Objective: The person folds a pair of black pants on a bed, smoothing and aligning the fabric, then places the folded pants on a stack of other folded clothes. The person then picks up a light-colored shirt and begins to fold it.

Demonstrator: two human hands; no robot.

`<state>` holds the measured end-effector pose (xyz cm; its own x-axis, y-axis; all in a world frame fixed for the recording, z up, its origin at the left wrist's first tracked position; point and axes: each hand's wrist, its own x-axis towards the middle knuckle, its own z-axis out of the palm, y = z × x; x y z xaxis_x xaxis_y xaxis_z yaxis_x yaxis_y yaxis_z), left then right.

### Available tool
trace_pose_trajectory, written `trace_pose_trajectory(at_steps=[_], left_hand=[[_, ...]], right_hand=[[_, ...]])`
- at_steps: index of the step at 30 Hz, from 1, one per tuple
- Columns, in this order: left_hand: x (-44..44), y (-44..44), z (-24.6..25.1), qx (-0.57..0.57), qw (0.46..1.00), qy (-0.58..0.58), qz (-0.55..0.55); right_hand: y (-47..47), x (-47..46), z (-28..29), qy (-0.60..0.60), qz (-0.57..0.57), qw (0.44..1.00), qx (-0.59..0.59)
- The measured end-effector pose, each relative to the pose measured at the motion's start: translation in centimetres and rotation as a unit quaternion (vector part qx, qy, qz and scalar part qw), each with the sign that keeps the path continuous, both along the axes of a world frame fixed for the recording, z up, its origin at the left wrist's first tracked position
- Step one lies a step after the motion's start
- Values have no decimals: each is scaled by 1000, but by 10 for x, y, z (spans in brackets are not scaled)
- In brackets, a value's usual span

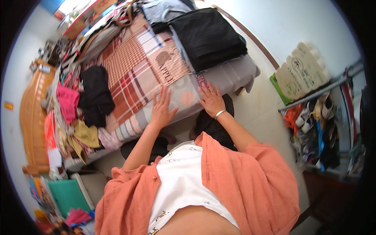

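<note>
My left hand (161,107) rests with fingers spread at the near edge of the bed, by the plaid and checked bed cover (129,85). Over the grey sheet (226,75), my right hand (211,100) lies palm down, a silver bangle on its wrist. Neither hand holds anything. Just beyond the right fingertips shows a small strip of patterned purple-pink cloth (201,80). Above that sits a stack of folded clothes topped by a black garment (208,38). Light blue garments (167,13) lie behind the stack.
On the bed's left are a black garment (95,94), a pink cloth (68,102) and a mustard garment (86,133) beside the wooden headboard (38,117). To the right, a wrapped paper pack (302,73) tops a metal rack (317,91) holding shoes. A green-topped item (69,195) stands lower left.
</note>
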<state>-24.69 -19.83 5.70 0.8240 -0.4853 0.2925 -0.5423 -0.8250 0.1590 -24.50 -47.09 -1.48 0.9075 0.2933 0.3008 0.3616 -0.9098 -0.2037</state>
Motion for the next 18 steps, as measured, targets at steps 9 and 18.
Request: trace_pose_trajectory(at_steps=[9, 18], left_hand=[[-111, 111, -46, -41, 990, 78, 111], [-164, 132, -59, -199, 965, 54, 162]], right_hand=[[-1, 9, 8, -31, 10, 998, -60], [77, 39, 61, 15, -8, 998, 55]])
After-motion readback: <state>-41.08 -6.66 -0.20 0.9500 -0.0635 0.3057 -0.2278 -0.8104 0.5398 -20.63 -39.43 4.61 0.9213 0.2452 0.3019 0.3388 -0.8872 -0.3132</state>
